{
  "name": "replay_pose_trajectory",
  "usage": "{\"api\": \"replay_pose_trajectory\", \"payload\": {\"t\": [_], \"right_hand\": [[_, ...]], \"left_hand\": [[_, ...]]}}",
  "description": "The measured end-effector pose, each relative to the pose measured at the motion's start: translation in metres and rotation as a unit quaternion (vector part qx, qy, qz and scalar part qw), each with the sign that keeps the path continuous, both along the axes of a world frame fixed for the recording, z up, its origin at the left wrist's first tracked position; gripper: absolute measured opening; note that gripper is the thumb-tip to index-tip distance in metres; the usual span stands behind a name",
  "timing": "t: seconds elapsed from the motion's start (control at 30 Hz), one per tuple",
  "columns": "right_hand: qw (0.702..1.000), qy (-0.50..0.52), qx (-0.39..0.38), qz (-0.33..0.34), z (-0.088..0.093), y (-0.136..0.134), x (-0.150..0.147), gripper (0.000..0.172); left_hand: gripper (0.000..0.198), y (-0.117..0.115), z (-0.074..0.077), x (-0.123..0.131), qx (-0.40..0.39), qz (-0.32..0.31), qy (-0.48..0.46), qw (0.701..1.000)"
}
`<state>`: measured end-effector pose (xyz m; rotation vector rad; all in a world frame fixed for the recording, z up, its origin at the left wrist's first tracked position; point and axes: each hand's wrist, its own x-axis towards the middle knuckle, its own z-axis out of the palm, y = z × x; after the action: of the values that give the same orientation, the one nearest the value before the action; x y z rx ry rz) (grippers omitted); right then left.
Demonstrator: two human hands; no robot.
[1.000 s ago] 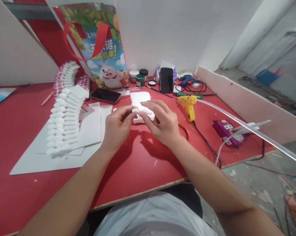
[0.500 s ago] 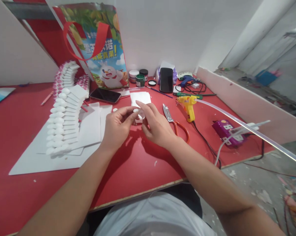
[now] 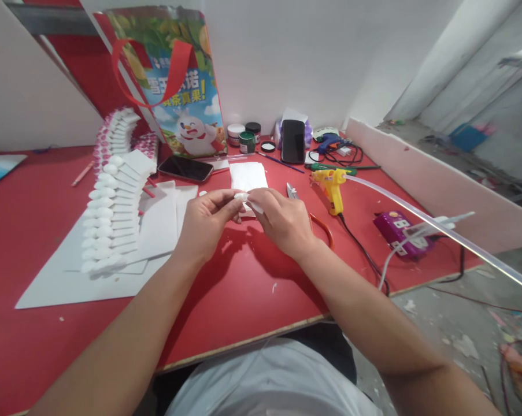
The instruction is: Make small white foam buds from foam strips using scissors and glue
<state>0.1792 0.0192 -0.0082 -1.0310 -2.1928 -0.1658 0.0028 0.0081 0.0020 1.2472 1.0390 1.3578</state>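
Near the middle of the red table, my left hand (image 3: 205,226) pinches a small white piece (image 3: 241,197) between thumb and fingertips. Close against it, my right hand (image 3: 283,224) has its fingers closed on the right end of the same piece; a bit of white shows below its fingertips. The fingers cover most of the piece, so its full shape cannot be made out. A stack of white sheets (image 3: 247,175) lies just behind my hands. Beside my right hand are scissors with orange handles (image 3: 324,229), partly hidden by it.
At left, a fan of white spoon-shaped pieces (image 3: 108,216) rests on white boards (image 3: 48,283). Behind are a phone (image 3: 186,169), a printed bag (image 3: 191,86) and paint jars (image 3: 247,142). A yellow glue gun (image 3: 333,188) and a purple box (image 3: 402,234) stand at right, with trailing cords.
My right hand's fingers, raised and spread before, have come down and closed on the white piece. The hand now covers more of the scissors. My left hand has hardly moved.
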Motion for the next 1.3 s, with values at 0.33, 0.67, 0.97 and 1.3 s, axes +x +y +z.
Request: {"api": "replay_pose_trajectory", "payload": {"t": [0.33, 0.67, 0.97, 1.3], "right_hand": [[0.898, 0.34, -0.264, 0.085, 0.001, -0.002, -0.008, 0.023], [0.799, 0.428, -0.398, 0.142, 0.008, -0.002, -0.012, 0.037], [0.78, 0.453, -0.402, 0.155, 0.014, -0.001, -0.009, 0.043], [0.736, 0.467, -0.452, 0.191, 0.025, -0.001, -0.002, 0.05]], "left_hand": [[0.018, -0.008, 0.005, 0.001, 0.168, 0.058, 0.222, 0.959], [0.018, -0.009, 0.001, 0.003, 0.289, 0.125, 0.349, 0.882], [0.026, -0.008, -0.001, 0.001, 0.318, 0.094, 0.356, 0.874], [0.021, -0.01, 0.012, -0.001, 0.229, 0.025, 0.249, 0.94]]}}
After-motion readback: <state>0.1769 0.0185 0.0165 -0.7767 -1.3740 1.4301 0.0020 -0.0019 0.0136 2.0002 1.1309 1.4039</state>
